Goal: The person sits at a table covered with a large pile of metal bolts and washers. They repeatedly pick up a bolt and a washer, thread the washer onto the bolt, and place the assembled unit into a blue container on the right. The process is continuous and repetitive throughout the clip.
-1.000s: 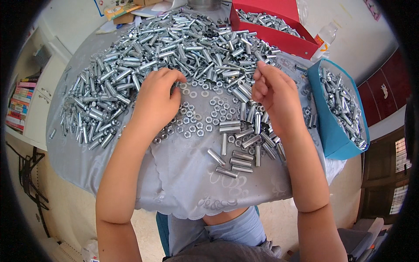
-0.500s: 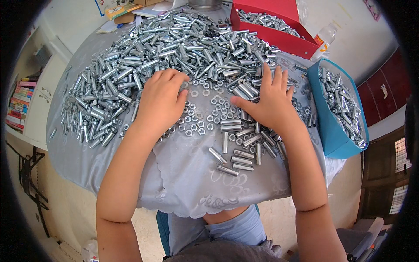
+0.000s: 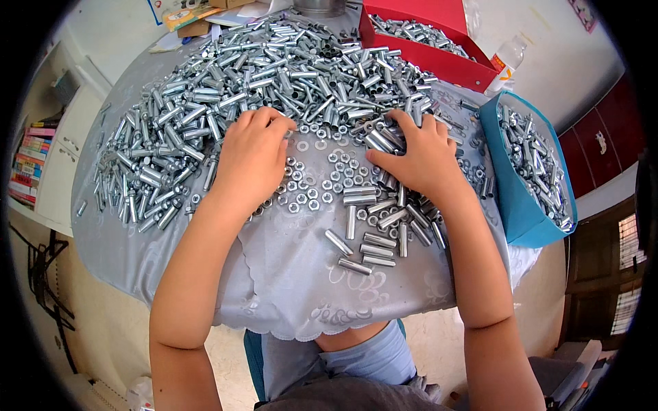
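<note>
Through the head camera, I have both hands over the work surface. I observe the left hand (image 3: 252, 154) with its fingers curled downward and its thumb near the index finger; the fingertips are partly hidden, so I cannot tell whether they grip a part. Its fingers are at the near edge of the large pile of metal fasteners (image 3: 274, 75), which extends beyond both hands and to the left of the left hand. I observe the right hand (image 3: 426, 157) with thumb and index finger set wide apart; a few shiny sleeves (image 3: 384, 141) lie in that gap, and I cannot confirm contact with them. Hex nuts (image 3: 335, 175) and flat washers (image 3: 320, 144) are spread singly between the two hands, directly on the grey tablecloth (image 3: 288, 274). On the near side of the right hand, I find a loose group of metal tubes (image 3: 378, 251), lying at mixed angles. To the right of the right hand stands the blue bin (image 3: 506, 185), filled with fasteners. Beyond the right hand, I locate the open red box (image 3: 460, 74), also containing fasteners, and just beside it a clear bottle (image 3: 508, 56).
</note>
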{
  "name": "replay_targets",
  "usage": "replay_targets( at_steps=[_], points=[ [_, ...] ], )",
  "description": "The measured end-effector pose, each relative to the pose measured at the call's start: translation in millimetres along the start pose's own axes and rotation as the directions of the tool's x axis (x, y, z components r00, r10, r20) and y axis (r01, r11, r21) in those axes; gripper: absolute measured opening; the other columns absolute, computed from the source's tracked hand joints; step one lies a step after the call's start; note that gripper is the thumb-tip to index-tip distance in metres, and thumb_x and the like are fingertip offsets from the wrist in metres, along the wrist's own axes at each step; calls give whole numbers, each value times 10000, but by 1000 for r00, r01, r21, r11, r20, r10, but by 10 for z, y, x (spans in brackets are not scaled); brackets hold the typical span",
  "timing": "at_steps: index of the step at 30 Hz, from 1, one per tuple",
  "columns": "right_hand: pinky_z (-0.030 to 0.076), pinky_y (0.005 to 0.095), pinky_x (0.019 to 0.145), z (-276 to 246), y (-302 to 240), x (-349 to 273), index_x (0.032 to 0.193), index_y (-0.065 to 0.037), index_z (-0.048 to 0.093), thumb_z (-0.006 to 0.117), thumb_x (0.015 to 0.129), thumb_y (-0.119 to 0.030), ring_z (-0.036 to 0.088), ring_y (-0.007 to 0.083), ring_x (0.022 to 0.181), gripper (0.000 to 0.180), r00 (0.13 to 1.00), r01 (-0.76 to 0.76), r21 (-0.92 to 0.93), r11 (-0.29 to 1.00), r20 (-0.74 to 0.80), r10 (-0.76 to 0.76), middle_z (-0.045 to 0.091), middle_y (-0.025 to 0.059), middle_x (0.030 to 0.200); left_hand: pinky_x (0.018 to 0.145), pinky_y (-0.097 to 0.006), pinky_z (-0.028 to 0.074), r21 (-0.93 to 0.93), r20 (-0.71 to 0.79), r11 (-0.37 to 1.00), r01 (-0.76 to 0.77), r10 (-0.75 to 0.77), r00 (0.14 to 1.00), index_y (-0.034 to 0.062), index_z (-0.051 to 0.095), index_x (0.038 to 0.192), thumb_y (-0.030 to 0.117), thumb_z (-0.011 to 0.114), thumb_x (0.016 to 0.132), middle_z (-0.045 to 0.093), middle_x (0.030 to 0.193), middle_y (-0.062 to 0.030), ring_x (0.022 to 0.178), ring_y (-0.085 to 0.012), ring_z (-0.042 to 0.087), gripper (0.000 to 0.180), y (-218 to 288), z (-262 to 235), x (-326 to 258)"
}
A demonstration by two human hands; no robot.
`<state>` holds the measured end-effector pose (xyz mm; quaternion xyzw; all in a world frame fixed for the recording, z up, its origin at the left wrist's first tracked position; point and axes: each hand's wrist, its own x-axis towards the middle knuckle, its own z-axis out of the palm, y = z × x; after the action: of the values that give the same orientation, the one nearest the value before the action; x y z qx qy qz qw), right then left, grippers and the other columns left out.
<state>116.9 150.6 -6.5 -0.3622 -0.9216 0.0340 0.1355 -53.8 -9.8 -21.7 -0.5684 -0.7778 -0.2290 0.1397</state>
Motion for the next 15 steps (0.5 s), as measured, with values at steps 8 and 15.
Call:
replay_targets(
  at_steps=[8,15],
  points=[
    [384,498,815,26,63,-3,1087,-148,572,618,764,-351,504,341,989,384,991,103,28,994,-91,-100,527,175,1001,839,-368,401,-17,-9,1000,-3,3,1000,64,585,944,17,573,741,558,958,-87,949,-279,517,209,-16,-12,25],
    [383,439,795,5,72,32,1020,-124,597,570,821,-282,552,306,910,256,989,114,129,985,-108,-101,577,143,884,777,-374,433,-17,-43,1000,17,-17,999,60,594,912,40,575,744,595,899,-82,884,-274,561,169,-29,-19,59]
  ],
)
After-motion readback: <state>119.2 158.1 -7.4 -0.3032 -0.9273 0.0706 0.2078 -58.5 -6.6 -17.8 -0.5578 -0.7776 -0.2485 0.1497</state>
